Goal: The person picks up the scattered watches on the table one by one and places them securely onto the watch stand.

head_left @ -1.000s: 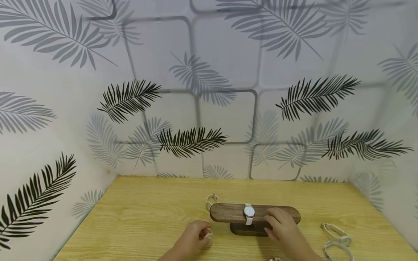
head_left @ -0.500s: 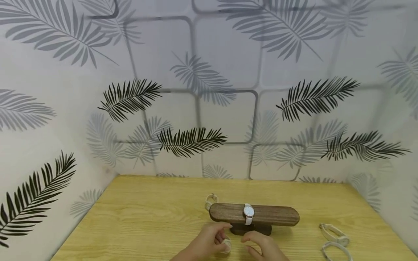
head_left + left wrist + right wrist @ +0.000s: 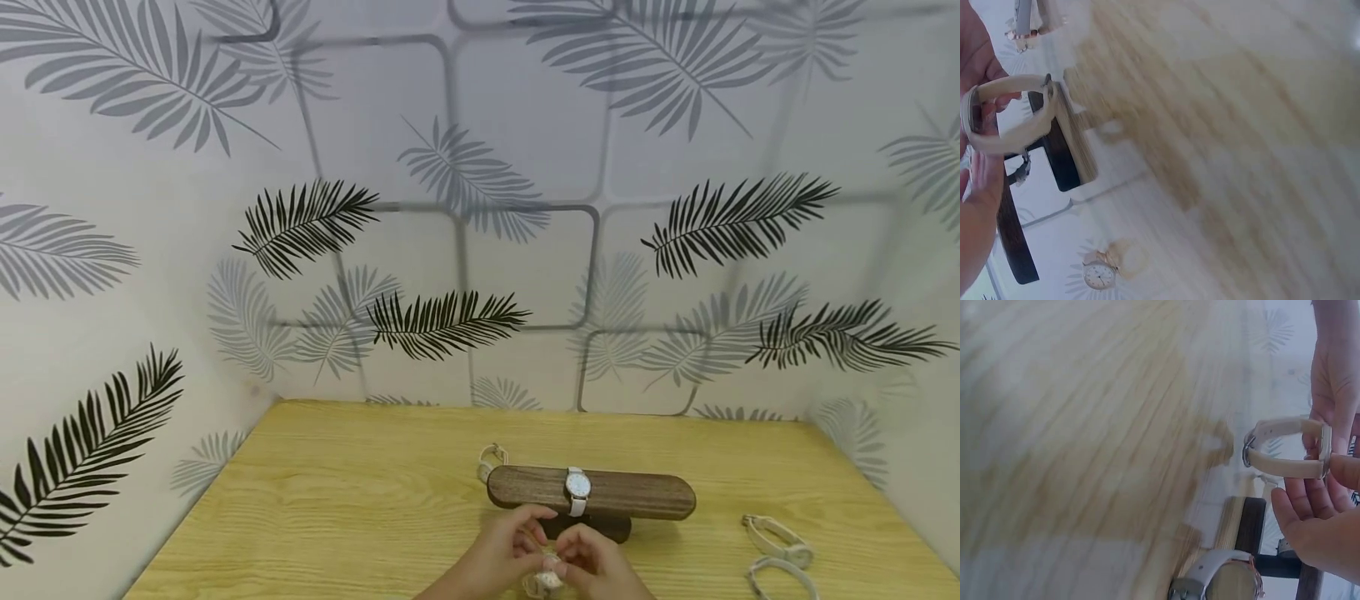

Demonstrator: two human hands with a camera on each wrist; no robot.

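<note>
Both hands meet in front of a dark wooden watch stand. My left hand (image 3: 498, 557) pinches a wristwatch (image 3: 547, 577) by its case, and the fingers of my right hand (image 3: 600, 568) grip it from the other side. Its cream strap (image 3: 1019, 139) forms a buckled loop, with the buckle (image 3: 1247, 450) turned away from the hands in the right wrist view. The stand's bar (image 3: 637, 496) carries another wristwatch (image 3: 577, 485), white-strapped with a round white dial. The stand's base (image 3: 611, 527) is partly hidden behind the hands.
A pale-strapped watch (image 3: 487, 461) stands behind the bar's left end. Two more light watches (image 3: 783, 548) lie at the right of the wooden table (image 3: 337, 500). Close by in the right wrist view lies a white-strapped watch (image 3: 1213, 565). A patterned wall (image 3: 525, 367) borders the back.
My right hand has left the bar's right part and come down to the held watch. My left hand has carried that watch rightward, from left of the stand to in front of it.
</note>
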